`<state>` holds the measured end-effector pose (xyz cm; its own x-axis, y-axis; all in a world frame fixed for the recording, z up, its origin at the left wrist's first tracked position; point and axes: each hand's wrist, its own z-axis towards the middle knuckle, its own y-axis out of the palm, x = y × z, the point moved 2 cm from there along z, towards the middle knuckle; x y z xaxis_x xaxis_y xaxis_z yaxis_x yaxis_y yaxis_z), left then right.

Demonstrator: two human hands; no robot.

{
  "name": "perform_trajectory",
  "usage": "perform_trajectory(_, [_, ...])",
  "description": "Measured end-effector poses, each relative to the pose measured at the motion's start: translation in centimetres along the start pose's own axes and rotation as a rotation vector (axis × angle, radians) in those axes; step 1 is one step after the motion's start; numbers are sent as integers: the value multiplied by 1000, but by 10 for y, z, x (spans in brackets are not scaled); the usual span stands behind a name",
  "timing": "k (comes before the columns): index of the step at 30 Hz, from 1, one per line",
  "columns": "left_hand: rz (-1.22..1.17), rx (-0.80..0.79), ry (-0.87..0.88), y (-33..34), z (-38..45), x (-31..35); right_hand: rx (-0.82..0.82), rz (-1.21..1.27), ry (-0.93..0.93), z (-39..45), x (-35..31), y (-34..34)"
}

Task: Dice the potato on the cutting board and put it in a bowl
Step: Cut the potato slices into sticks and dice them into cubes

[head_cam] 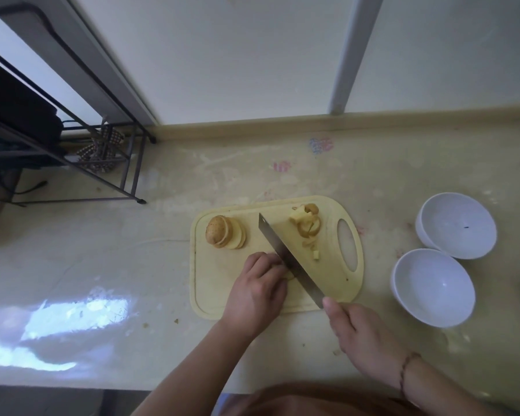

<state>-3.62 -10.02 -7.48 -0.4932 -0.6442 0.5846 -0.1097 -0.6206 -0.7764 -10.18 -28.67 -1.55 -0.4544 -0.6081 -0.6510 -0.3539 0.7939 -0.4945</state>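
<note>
Glossy beige counter, pale yellow plastic cutting board [278,304] dead centre. I read dicing as roughly midway: brown-skinned sliced potato stack [225,232] at 10 o'clock is uncut, few cubes [315,255] at 2. My left hand [257,291] fingers curl over slices; right hand [362,337] clamps steel cleaver [285,255]. Two white ceramic bowls [433,288] at 3 o'clock hold nothing.

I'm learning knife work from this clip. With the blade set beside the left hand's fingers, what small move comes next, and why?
Probably press the knife straight down. The left hand pins a potato piece on the cutting board, curled fingers beside the blade, and the right hand grips the handle. Uncut slices wait, and both bowls look empty.
</note>
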Motion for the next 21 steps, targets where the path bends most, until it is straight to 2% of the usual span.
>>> perform_trajectory(8, [9,39,-1,-1,-4,-1,20,86,-40,-10,7,0])
perform_trajectory(21, [-13,54,12,-1,-1,-6,18,-178,10,-36,19,-3])
